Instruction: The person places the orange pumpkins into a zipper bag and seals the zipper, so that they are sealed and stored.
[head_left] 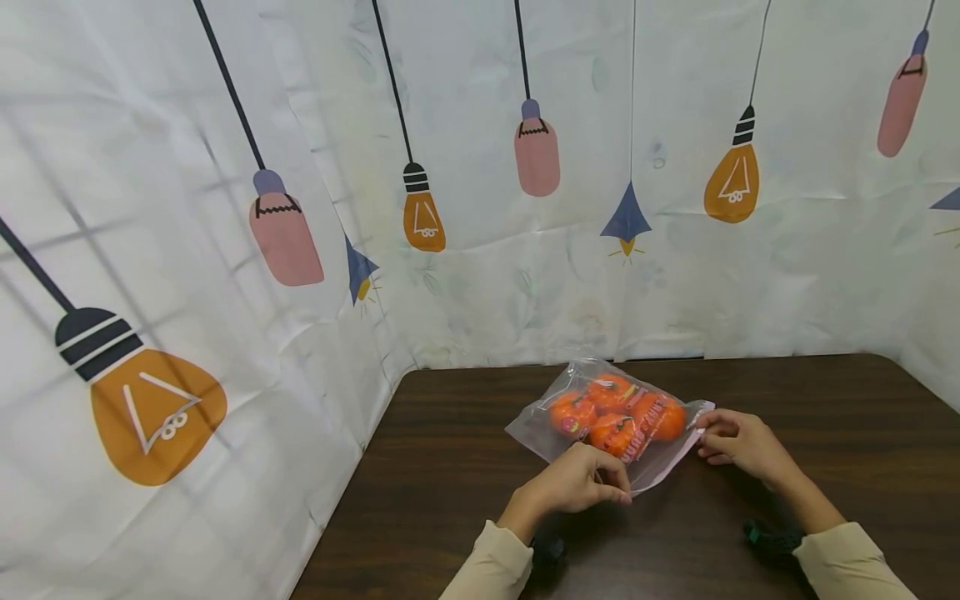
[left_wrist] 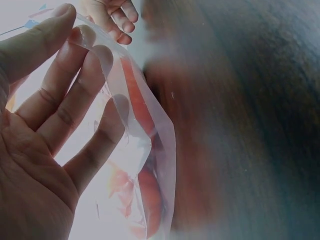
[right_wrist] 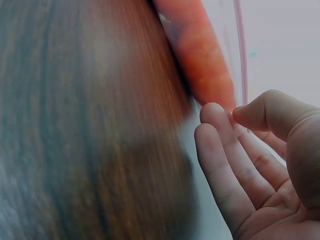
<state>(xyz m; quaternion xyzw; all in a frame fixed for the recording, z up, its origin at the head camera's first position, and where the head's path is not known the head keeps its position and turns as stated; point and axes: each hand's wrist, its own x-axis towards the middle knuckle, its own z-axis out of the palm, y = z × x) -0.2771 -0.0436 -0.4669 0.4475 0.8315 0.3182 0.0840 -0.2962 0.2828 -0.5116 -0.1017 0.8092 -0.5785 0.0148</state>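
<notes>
A clear plastic bag (head_left: pixel 534 427) with red lettering lies tilted on the table, several round orange fruits (head_left: pixel 574 414) inside it. At its near edge my left hand (head_left: pixel 570 481) pinches the plastic between thumb and fingers. The left wrist view shows those fingertips through the clear film (left_wrist: pixel 162 135), with the thumb on the other side. My right hand (head_left: pixel 742 447) pinches the bag's right corner by thumb and fingertips. In the right wrist view, an orange fruit (right_wrist: pixel 202 55) shows right above these fingertips, and two fingers stand loosely away from the pinch.
The dark wood table (head_left: pixel 847 433) extends to both sides of the bag. Behind it and along the left hangs a white cloth (head_left: pixel 480 308) printed with lamps and bulbs. Dark bands sit at both wrists, below beige sleeves (head_left: pixel 491 562).
</notes>
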